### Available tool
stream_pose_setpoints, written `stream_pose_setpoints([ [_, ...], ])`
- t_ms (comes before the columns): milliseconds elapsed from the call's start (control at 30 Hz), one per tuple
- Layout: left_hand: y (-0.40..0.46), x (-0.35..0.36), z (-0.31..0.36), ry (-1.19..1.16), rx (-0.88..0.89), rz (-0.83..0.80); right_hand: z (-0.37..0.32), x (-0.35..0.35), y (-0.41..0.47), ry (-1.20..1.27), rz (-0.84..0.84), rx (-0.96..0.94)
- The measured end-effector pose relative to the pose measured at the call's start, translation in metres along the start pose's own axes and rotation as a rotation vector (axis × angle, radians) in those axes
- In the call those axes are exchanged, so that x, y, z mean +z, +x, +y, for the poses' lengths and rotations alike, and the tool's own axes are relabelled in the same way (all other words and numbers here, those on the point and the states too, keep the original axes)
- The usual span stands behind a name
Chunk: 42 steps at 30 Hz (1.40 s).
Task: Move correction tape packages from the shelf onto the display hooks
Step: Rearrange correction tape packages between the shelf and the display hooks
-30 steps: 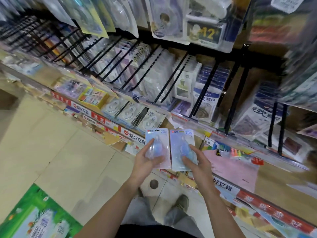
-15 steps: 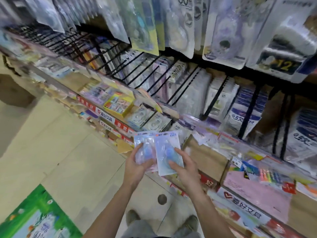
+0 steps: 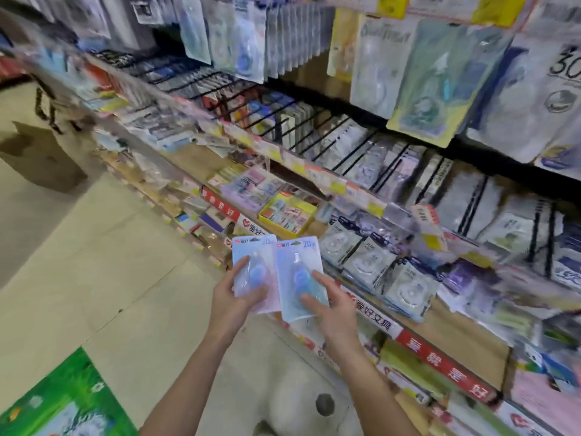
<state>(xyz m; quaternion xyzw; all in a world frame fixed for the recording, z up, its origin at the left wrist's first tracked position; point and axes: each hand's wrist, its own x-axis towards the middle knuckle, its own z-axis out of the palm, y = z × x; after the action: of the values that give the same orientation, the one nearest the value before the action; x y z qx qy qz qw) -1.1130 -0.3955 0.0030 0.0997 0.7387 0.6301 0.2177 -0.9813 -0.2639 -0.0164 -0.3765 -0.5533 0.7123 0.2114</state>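
Two correction tape packages are being held side by side in front of the shelf: the left package [image 3: 253,272] is being gripped by the left hand [image 3: 234,302], the right package [image 3: 300,278] by the right hand [image 3: 333,306]. Their long axes are pointing up and away; the display hooks [image 3: 314,45] are hanging well above both hands, nearer the right one

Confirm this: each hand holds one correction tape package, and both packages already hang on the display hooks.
Wrong about the hooks. The head view shows the left hand gripping one package and the right hand gripping the other package, both held in front of the shelf, not hung.
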Motion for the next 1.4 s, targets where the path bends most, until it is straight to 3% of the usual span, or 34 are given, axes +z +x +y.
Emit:
stream_pose_setpoints([
  [567,0.145,-0.132,0.058,-0.078,0.205,0.073,-0.073,0.179,0.091,-0.004,-0.067,-0.186],
  [933,0.277,-0.197,0.129,-0.039,0.347,0.144,-0.146,0.301,0.186,0.114,-0.257,-0.269],
  [1200,0.365,-0.21,0.162,-0.051,0.456,0.082,-0.175,0.353,0.243,0.133,-0.135,-0.354],
  [1400,0.438,-0.217,0.186,-0.05,0.514,-0.1,-0.194,0.384,0.271,0.131,0.025,-0.434],
])
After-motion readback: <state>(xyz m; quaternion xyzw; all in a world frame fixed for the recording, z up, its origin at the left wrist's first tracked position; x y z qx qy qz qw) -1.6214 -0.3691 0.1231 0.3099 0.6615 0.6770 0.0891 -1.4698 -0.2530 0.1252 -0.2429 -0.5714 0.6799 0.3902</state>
